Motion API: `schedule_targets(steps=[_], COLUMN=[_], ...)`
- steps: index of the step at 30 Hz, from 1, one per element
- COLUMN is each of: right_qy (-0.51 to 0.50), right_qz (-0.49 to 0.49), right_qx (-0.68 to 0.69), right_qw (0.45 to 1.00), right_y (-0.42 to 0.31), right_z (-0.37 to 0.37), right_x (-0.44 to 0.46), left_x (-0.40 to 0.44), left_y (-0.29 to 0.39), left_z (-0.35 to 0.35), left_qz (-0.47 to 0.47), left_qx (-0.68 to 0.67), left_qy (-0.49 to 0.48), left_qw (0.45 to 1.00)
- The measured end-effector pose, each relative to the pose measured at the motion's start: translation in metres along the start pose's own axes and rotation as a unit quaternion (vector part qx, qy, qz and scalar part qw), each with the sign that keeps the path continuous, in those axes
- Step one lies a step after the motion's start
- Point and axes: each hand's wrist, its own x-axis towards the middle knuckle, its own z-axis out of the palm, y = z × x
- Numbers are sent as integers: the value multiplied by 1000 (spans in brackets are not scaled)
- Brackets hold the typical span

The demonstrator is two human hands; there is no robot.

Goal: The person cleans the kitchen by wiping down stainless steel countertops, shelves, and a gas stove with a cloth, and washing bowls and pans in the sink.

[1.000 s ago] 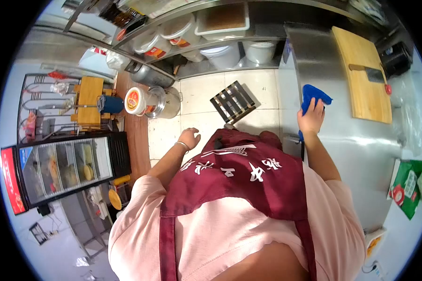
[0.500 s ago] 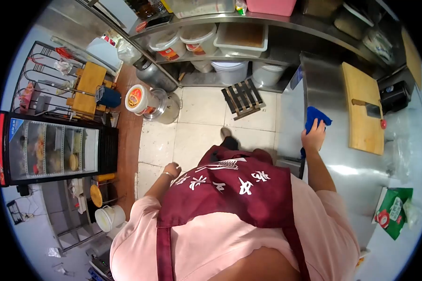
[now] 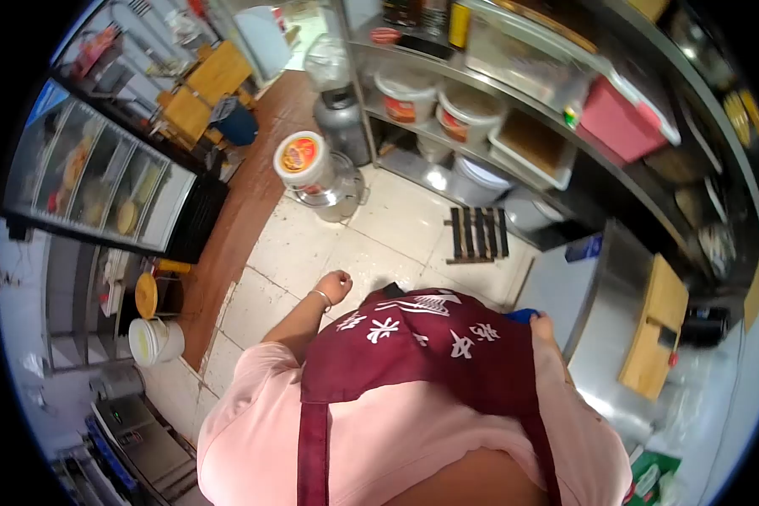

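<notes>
My left hand (image 3: pixel 336 287) hangs over the tiled floor beside the maroon apron (image 3: pixel 422 346), its fingers curled in and nothing visible in them. A bracelet sits on that wrist. Low at the apron's right side, my right hand (image 3: pixel 542 327) grips a blue cloth (image 3: pixel 523 315); most of this hand and part of the cloth are hidden by the apron and sleeve. Close by on the right stands the steel counter (image 3: pixel 603 312), with a wooden cutting board (image 3: pixel 647 363) on top and a knife, blurred, on the board.
Steel shelves (image 3: pixel 489 80) with tubs and a pink bin (image 3: pixel 628 118) line the far side. A slatted black rack (image 3: pixel 479 234) lies on the floor. A white bucket (image 3: pixel 304 162) rests on a metal pot. A glass-front fridge (image 3: pixel 101 181) and another white bucket (image 3: pixel 156 341) stand left.
The view has turned right. My right hand has drawn the blue cloth off the counter top and down to the apron's side. My left hand has swung a little forward.
</notes>
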Motion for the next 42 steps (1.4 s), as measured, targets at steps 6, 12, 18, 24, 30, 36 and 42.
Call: schedule_targets(steps=[6,12,18,24,30,36,42], right_qy=[-322,-399,-453,-398,-302,-618,-635], right_qz=[77,0,-89,-429,-681,-446,-574], right_qx=[482,471,248,-21,-167,-38,-45], right_qw=[811,787,852,811,646,646,516], right_y=[-199,-286,-379,-479,-599,-695,-770], right_z=[-58,-49,-8,78,147,207,269], right_x=[39,94,154,225,158,14,-184], left_x=[-21,-50,-63,-90,-120,-205,-302], left_y=[-90,-125,-118,-97,-64,-40,-91], left_z=[-51,-50,-13,-17,-25,45,132], left_qz=[-153,-241,-290,-381,-446,-506,-613], left_qx=[22,-65,-120,-144,-235,-292,-350], left_qy=[23,73,59,70,262,343,399], left_qw=[988,966,948,911,823,736,586])
